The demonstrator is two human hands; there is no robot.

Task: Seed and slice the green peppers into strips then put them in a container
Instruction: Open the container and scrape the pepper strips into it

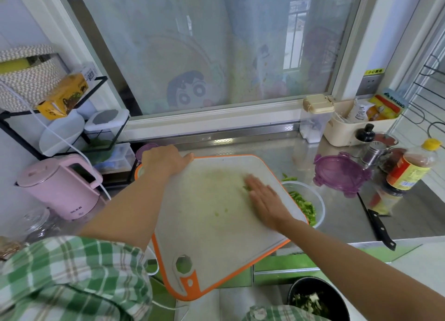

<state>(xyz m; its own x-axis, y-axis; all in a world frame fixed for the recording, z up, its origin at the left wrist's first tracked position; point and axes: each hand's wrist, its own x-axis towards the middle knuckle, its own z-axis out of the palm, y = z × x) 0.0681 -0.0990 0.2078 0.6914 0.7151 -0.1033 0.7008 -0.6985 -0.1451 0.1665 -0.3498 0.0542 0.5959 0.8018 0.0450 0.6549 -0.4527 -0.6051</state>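
White board edged orange, green pepper strips in clear bowl, purple lid, pink kettle, green-white plaid sleeve, black-handled knife

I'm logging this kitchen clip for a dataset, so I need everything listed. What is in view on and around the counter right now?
cutting board: one, white with orange rim, tilted at centre
pepper strips: many, green, in the container
container: one, clear, at the board's right edge
lid: one, purple, counter behind the container
knife: one, black handle, counter at right
sauce bottle: one, yellow cap, far right
kettle: one, pink, far left
pot: one, black, bottom right, scraps inside
left hand: one, grips the board's far left corner
right hand: one, flat on the board near its right edge
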